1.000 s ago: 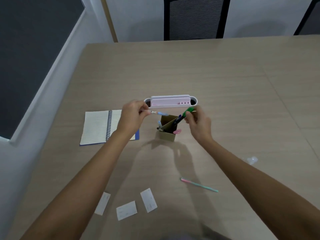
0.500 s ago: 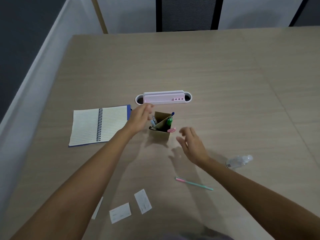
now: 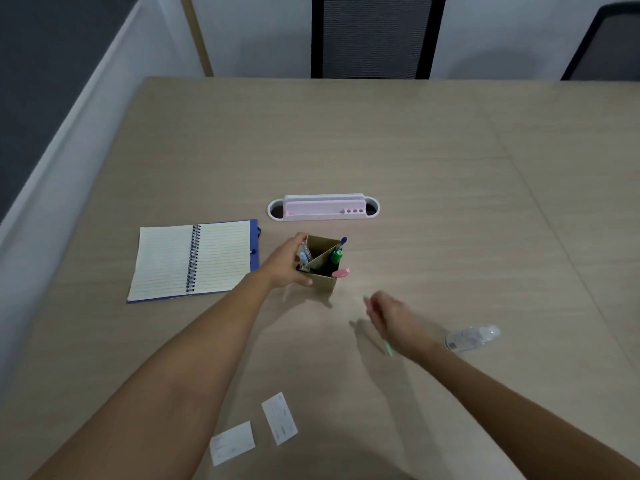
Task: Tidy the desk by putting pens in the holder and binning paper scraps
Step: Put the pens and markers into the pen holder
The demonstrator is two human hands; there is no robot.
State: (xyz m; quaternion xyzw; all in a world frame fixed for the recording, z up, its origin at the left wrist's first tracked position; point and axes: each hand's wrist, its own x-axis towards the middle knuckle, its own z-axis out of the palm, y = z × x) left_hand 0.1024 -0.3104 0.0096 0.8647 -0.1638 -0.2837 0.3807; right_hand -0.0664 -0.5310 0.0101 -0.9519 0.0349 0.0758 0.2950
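Observation:
A brown cardboard pen holder [image 3: 325,285] stands mid-desk with several pens in it, among them a green one [image 3: 336,255] and a pink one [image 3: 341,273]. My left hand [image 3: 285,263] wraps the holder's left side, thumb in front and fingers behind. To the holder's lower right, my right hand [image 3: 394,322] is closed around a slim pink and green pen [image 3: 388,348] held above the desk; its ends stick out either side of the blurred fist. Two white paper scraps [image 3: 232,442] [image 3: 280,418] lie near the front edge.
An open spiral notebook [image 3: 166,261] lies left of the holder. A pink and white desk organiser [image 3: 323,207] sits behind it. A clear plastic bottle [image 3: 472,337] lies on its side by my right wrist. Two black chairs [image 3: 372,36] stand beyond the far edge.
Both hands released their pens into the holder. My right hand dropped to the desk and picked up the pink and green pen. My left hand moved onto the holder's side.

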